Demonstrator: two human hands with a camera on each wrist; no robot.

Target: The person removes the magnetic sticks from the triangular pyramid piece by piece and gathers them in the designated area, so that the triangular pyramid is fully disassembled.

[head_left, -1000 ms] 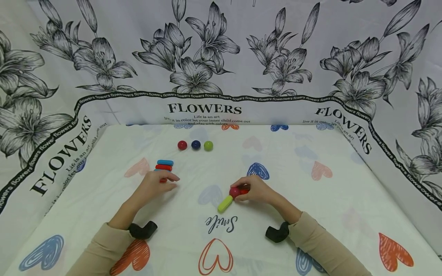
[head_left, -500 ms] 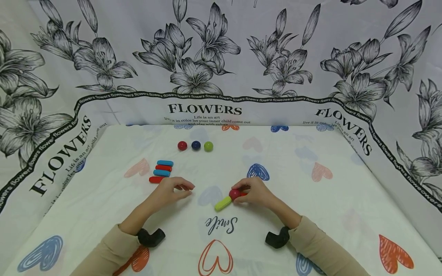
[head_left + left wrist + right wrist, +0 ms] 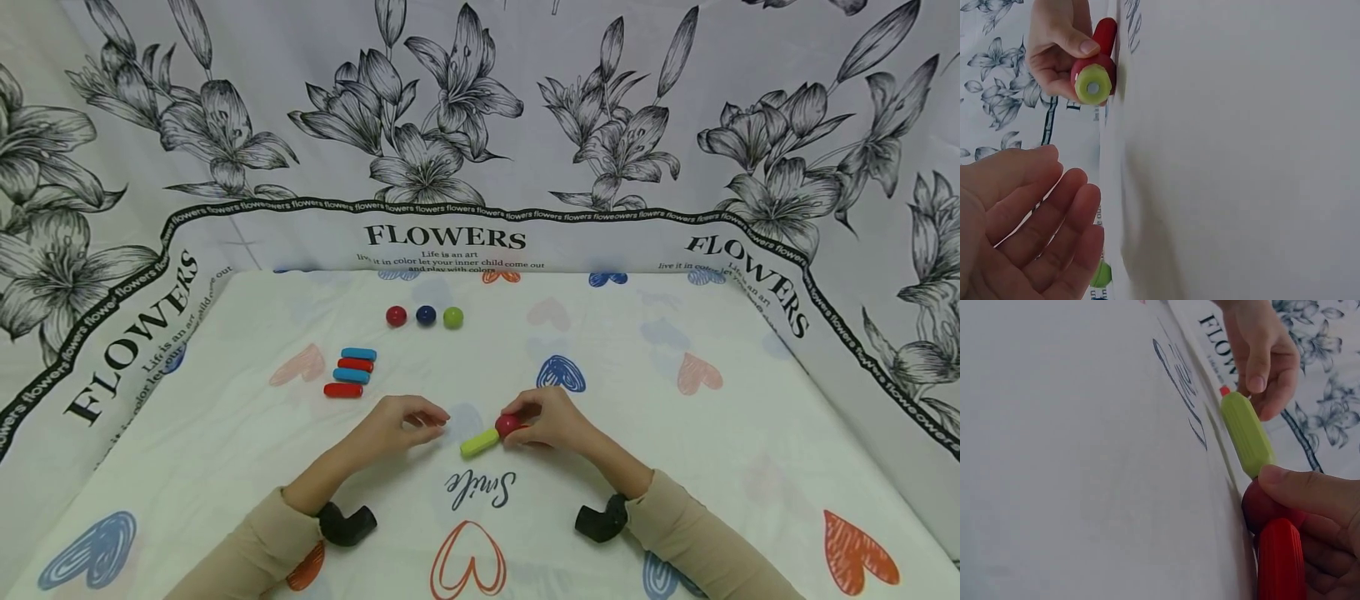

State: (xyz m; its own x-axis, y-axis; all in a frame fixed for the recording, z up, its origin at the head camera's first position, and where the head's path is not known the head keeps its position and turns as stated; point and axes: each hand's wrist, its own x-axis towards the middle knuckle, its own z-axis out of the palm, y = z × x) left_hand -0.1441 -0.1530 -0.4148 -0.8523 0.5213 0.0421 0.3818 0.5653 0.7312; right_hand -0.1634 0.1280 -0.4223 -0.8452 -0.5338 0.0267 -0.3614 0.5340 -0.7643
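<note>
My right hand point(image 3: 558, 421) pinches a dark red toy ball point(image 3: 507, 426) between thumb and fingers. A yellow-green ridged stick point(image 3: 480, 442) is joined to that ball and points left. In the right wrist view a red ridged stick point(image 3: 1280, 559) also joins the ball; from the head its body is mostly behind my fingers. The green stick's free end shows a grey round spot in the left wrist view. My left hand point(image 3: 393, 429) holds nothing; its fingers are loosely bent, a short way left of the green stick's tip.
Beyond my left hand lie two blue sticks point(image 3: 359, 354) and two red sticks point(image 3: 342, 390) in a stack-like row. Farther back a red ball point(image 3: 396, 316), a dark blue ball point(image 3: 426, 315) and a green ball point(image 3: 453, 317) stand in line. A flowered curtain point(image 3: 600, 125) rises behind the table.
My left hand has moved right, away from the loose sticks and toward the joined piece. In my right hand the piece has turned slightly, its green stick swinging left and flatter.
</note>
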